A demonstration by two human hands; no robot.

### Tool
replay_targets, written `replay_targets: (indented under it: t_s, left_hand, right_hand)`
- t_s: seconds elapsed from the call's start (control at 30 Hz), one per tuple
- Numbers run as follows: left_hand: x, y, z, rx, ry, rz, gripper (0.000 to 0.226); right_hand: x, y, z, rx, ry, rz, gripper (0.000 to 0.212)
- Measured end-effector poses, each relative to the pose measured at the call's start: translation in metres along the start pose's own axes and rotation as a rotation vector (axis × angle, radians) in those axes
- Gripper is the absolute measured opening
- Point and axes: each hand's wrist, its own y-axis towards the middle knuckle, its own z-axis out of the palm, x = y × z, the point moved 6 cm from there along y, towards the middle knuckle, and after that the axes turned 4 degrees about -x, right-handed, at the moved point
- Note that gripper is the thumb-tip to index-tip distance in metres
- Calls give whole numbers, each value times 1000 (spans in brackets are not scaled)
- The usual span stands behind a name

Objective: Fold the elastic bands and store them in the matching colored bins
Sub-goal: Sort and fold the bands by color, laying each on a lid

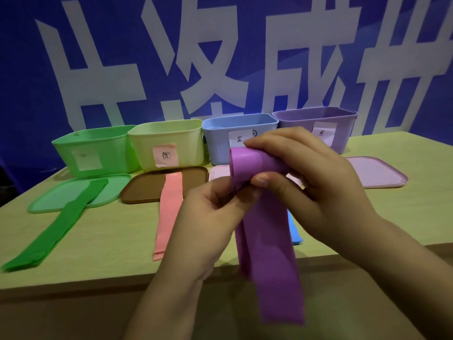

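Observation:
Both hands hold a purple elastic band (267,261) above the table's front edge. My right hand (311,182) grips its looped top between thumb and fingers, and my left hand (210,217) pinches the band just below the loop. The band's long tail hangs down past the table edge. A green band (58,229) lies flat at the left, partly on a green lid (49,200). A pink band (169,212) lies in the middle, its far end on a brown lid (147,190). A blue band (294,229) shows partly behind the purple one. The purple bin (301,121) stands back right.
A green bin (98,148), a yellow-green bin (169,138) and a blue bin (218,141) stand in a row beside the purple one, each with a paper label. A pink lid (377,173) lies at the right; another pale lid (218,174) is partly hidden.

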Motion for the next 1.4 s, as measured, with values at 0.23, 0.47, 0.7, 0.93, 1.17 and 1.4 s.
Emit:
replay_targets:
  t_s: [0.23, 0.47, 0.7, 0.93, 1.17, 1.4]
  left_hand:
    - [6, 1, 3, -66, 89, 23, 17]
    - [6, 5, 7, 49, 210, 36, 15]
    - [6, -1, 4, 91, 137, 40, 15]
    - [7, -4, 6, 177, -12, 63, 24]
    - [13, -1, 1, -1, 116, 36, 59]
    - [5, -3, -3, 72, 74, 48, 22]
  right_hand:
    - [-1, -8, 7, -101, -35, 44, 35]
    - [-10, -11, -5, -144, -93, 41, 34]
    - [-15, -12, 0, -122, -119, 34, 37]
    - [-10, -20, 2, -127, -69, -9, 37]
    - [-17, -23, 10, -40, 104, 49, 35]
    - [-31, -22, 16, 346, 640, 431, 43]
